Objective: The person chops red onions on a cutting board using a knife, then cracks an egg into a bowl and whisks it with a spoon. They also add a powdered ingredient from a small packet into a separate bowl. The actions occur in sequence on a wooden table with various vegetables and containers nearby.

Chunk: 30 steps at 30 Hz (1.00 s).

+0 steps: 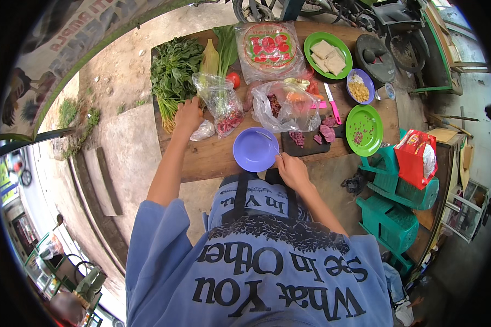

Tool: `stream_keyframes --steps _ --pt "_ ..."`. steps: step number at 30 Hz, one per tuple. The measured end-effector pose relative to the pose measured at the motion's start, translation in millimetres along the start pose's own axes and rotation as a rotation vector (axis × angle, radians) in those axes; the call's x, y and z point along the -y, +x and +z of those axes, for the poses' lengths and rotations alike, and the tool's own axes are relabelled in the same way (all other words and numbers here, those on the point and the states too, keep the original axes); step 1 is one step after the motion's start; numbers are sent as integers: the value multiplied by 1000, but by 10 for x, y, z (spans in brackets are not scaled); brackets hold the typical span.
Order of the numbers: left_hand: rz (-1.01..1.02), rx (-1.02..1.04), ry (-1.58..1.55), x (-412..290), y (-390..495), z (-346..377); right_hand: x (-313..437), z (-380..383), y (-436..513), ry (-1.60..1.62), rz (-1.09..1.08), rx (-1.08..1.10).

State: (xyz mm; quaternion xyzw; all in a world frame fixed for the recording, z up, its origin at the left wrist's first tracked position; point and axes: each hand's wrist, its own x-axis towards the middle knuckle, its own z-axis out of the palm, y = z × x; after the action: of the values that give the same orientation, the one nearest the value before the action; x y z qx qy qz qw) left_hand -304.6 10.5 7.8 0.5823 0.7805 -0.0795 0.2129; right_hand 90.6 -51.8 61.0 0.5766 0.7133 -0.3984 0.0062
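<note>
My right hand (291, 168) grips the handle of a metal utensil (265, 135), probably a spoon or fork, whose far end rests in a purple plastic bowl (251, 153) at the table's near edge. Over at the left, my left hand (189, 116) reaches down beside the stems of a leafy green bunch (174, 69). A small brownish rounded thing (200, 111) shows at its fingers; whether they hold it is hidden. Close by lie a small knotted plastic bag (203, 131) with pale contents and a clear bag of red chillies (229, 122).
The wooden table (212, 161) also carries a cutting board (311, 149) with cut purple pieces, a pink-handled knife (332, 104), a bag of vegetables (286, 106), a wrapper packet (270, 51), green plates (364, 131) and a stone mortar (374, 57). Green stools (388, 220) stand at right.
</note>
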Motion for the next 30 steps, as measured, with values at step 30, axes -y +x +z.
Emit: stream_keyframes --steps 30 --pt "-44 -287 -994 410 -280 -216 167 -70 255 -372 -1084 -303"
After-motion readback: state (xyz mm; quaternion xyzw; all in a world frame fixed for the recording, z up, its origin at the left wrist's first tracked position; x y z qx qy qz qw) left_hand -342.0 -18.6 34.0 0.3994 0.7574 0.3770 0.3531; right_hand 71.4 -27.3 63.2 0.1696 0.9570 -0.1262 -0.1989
